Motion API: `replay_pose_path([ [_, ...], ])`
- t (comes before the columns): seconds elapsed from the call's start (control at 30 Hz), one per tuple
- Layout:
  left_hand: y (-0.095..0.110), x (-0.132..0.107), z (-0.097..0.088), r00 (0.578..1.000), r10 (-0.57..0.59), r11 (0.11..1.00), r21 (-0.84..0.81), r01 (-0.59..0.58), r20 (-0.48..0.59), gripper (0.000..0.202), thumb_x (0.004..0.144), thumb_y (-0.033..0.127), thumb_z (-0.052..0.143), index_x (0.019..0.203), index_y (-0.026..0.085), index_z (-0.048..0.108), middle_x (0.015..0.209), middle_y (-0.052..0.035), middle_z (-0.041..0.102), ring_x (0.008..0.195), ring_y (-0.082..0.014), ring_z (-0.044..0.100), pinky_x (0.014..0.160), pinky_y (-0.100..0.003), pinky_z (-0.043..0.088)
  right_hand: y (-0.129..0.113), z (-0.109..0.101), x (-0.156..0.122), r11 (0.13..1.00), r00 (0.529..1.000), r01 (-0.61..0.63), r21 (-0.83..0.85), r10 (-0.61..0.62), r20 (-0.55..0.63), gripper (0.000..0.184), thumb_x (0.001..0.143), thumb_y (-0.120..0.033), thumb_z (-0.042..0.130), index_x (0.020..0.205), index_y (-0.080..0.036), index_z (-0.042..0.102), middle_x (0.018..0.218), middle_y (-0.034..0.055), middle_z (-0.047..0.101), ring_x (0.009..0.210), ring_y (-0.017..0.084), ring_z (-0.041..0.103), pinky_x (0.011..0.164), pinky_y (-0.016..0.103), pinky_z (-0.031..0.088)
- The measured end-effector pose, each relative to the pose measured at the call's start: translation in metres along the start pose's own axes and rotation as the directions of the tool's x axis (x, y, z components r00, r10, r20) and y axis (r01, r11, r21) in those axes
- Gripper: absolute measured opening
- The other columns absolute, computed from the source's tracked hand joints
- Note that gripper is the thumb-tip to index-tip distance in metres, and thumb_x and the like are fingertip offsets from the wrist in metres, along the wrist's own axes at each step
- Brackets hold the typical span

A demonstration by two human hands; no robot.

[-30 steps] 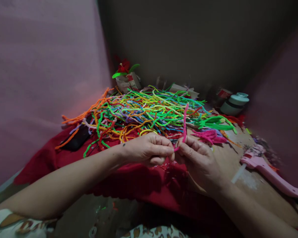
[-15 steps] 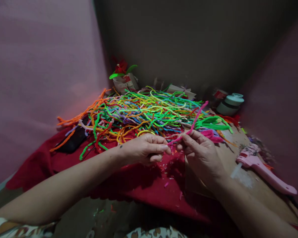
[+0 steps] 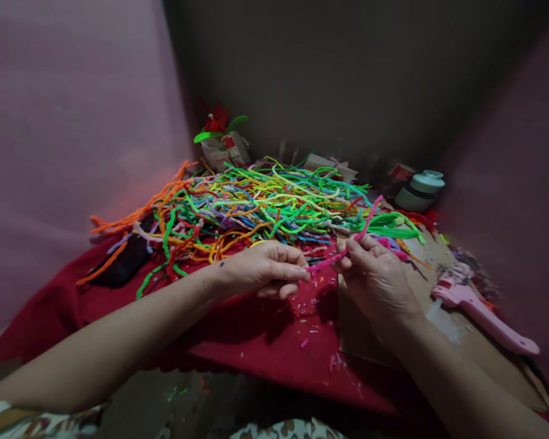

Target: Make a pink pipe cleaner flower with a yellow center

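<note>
A pink pipe cleaner [image 3: 328, 262] stretches between my two hands above the red cloth. My left hand [image 3: 274, 269] pinches its left end between thumb and forefinger. Farther along, my right hand [image 3: 375, 277] grips it with thumb and fingers, and the free end rises up to the right past that hand. Behind both hands lies a big heap of many-coloured pipe cleaners [image 3: 265, 204]. Just beyond my right hand is a bundle of green pipe cleaners [image 3: 393, 224], with pink and purple ones partly hidden by the hand.
On the right, a pink glue gun [image 3: 482, 311] rests on a cardboard sheet [image 3: 366, 341]. A pale teal jar [image 3: 421, 190] stands behind. At the back left is a red flower [image 3: 217, 119] with green leaves. A dark object [image 3: 125, 265] lies left on the red cloth [image 3: 256, 341], with scraps scattered about.
My right hand has slid a little along the pink pipe cleaner, leaving a shorter, lower free end. The whole view has shifted slightly. Both hands keep their hold.
</note>
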State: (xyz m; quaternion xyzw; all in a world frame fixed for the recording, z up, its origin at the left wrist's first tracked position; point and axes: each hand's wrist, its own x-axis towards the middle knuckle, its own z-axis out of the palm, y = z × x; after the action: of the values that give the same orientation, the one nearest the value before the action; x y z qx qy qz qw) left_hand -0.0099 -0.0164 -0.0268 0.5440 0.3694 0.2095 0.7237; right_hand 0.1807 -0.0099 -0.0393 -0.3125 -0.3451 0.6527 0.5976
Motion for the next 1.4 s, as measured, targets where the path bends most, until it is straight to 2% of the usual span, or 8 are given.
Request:
replay_pose_path([
  [0.23, 0.003, 0.006, -0.005, 0.998, 0.065, 0.995, 0.072, -0.064, -0.016, 0.014, 0.08, 0.028, 0.056, 0.082, 0.014, 0.055, 0.059, 0.0008, 0.061, 0.032, -0.0012, 0.038, 0.033, -0.013, 0.025, -0.003, -0.006, 0.009, 0.996, 0.996, 0.093, -0.002, -0.093, -0.012, 0.013, 0.066, -0.017, 0.07, 0.068, -0.016, 0.056, 0.064, -0.0026, 0.057, 0.049, 0.005, 0.047, 0.05, 0.018, 0.041],
  [0.43, 0.002, 0.009, 0.0, 0.985, 0.133, 0.985, 0.128, -0.119, -0.111, 0.013, 0.079, 0.026, 0.056, 0.079, 0.014, 0.051, 0.059, 0.0008, 0.063, 0.032, -0.003, 0.044, 0.032, -0.013, 0.029, -0.003, -0.013, 0.014, 0.993, 0.991, 0.117, -0.011, -0.117, -0.064, 0.012, 0.067, -0.015, 0.068, 0.066, -0.016, 0.056, 0.061, -0.0028, 0.056, 0.048, 0.005, 0.046, 0.048, 0.018, 0.04],
  [0.6, -0.004, 0.01, -0.003, 0.979, 0.149, 0.984, 0.115, -0.134, -0.139, 0.013, 0.08, 0.026, 0.055, 0.081, 0.014, 0.049, 0.063, -0.0006, 0.065, 0.033, -0.0033, 0.046, 0.033, -0.013, 0.026, -0.003, -0.015, 0.018, 0.987, 0.981, 0.161, -0.013, -0.161, -0.107, 0.012, 0.066, -0.013, 0.068, 0.066, -0.017, 0.057, 0.062, -0.0028, 0.057, 0.049, 0.006, 0.049, 0.05, 0.018, 0.042],
  [0.77, -0.008, 0.008, -0.006, 0.961, 0.176, 0.977, 0.159, -0.144, -0.213, 0.016, 0.079, 0.028, 0.056, 0.081, 0.014, 0.049, 0.059, 0.0002, 0.063, 0.031, -0.0041, 0.045, 0.031, -0.014, 0.026, -0.001, -0.009, 0.014, 0.992, 0.99, 0.119, -0.037, -0.122, -0.076, 0.009, 0.066, -0.018, 0.069, 0.069, -0.017, 0.06, 0.066, -0.0013, 0.059, 0.053, 0.008, 0.053, 0.053, 0.02, 0.043],
  [0.97, -0.007, 0.007, -0.004, 0.941, 0.212, 0.963, 0.222, -0.155, -0.265, 0.011, 0.08, 0.026, 0.052, 0.081, 0.015, 0.049, 0.057, 0.0025, 0.06, 0.031, -0.004, 0.043, 0.032, -0.015, 0.03, 0.003, -0.005, 0.009, 0.986, 0.997, 0.077, -0.148, -0.078, -0.002, 0.007, 0.066, -0.02, 0.07, 0.069, -0.016, 0.066, 0.067, 0.0002, 0.059, 0.058, 0.009, 0.054, 0.056, 0.022, 0.044],
  [1.1, -0.01, 0.007, -0.004, 0.937, 0.237, 0.939, 0.307, -0.153, -0.258, 0.01, 0.081, 0.025, 0.05, 0.08, 0.015, 0.05, 0.057, 0.0039, 0.057, 0.033, -0.0036, 0.043, 0.033, -0.014, 0.03, 0.005, -0.004, 0.008, 0.991, 0.999, 0.002, -0.132, -0.008, -0.045, 0.017, 0.058, -0.024, 0.076, 0.069, -0.016, 0.066, 0.07, -0.001, 0.059, 0.056, 0.009, 0.053, 0.053, 0.021, 0.044],
  [1.23, -0.011, 0.006, -0.004, 0.939, 0.246, 0.926, 0.345, -0.153, -0.242, 0.011, 0.08, 0.027, 0.051, 0.08, 0.016, 0.051, 0.057, 0.0048, 0.056, 0.034, -0.0036, 0.044, 0.034, -0.014, 0.032, 0.006, -0.005, 0.009, 0.99, 0.994, -0.007, -0.14, -0.008, -0.106, 0.018, 0.056, -0.025, 0.078, 0.067, -0.016, 0.066, 0.067, -0.0016, 0.058, 0.052, 0.007, 0.05, 0.047, 0.019, 0.041],
  [1.4, -0.002, 0.002, -0.008, 0.909, 0.234, 0.955, 0.258, -0.148, -0.345, 0.013, 0.077, 0.026, 0.057, 0.076, 0.015, 0.053, 0.054, 0.0033, 0.058, 0.032, -0.0043, 0.043, 0.032, -0.015, 0.031, 0.005, -0.006, 0.009, 0.993, 0.995, -0.054, -0.1, 0.044, -0.093, 0.017, 0.058, -0.026, 0.076, 0.069, -0.014, 0.07, 0.061, -0.0004, 0.059, 0.05, 0.007, 0.052, 0.042, 0.017, 0.039],
])
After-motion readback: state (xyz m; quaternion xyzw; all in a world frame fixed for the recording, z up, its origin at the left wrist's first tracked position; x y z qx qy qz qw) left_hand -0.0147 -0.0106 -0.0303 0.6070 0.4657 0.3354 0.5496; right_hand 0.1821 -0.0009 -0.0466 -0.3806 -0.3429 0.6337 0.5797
